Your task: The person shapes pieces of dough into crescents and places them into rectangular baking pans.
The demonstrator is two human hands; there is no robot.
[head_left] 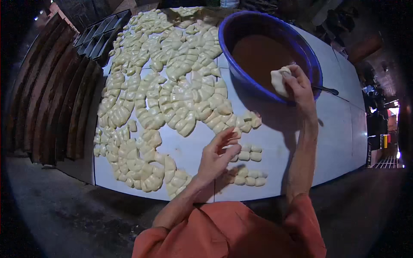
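Note:
Pale, glossy dough pieces (pixel 180 103), many joined in segmented clusters, cover the left and middle of the white table. My right hand (pixel 296 86) grips a flattened pale dough piece (pixel 278 82) above the rim of a big blue tub (pixel 236 66) of brown liquid; a dark handle (pixel 325 89) pokes out beside it. Lower down, my left hand (pixel 219 152) hovers with fingers curved and apart near a small pale piece, its fingertips partly overlapping it in view. Two small blocks of dough (pixel 251 176) lie on the table just right of and below that hand.
Long dark curved boards or trays (pixel 51 103) are stacked left of the white table (pixel 335 137). A metal rack of rectangular moulds (pixel 101 34) sits at the back left. Dark clutter and a brownish cylindrical object (pixel 365 47) are beyond the table's back right.

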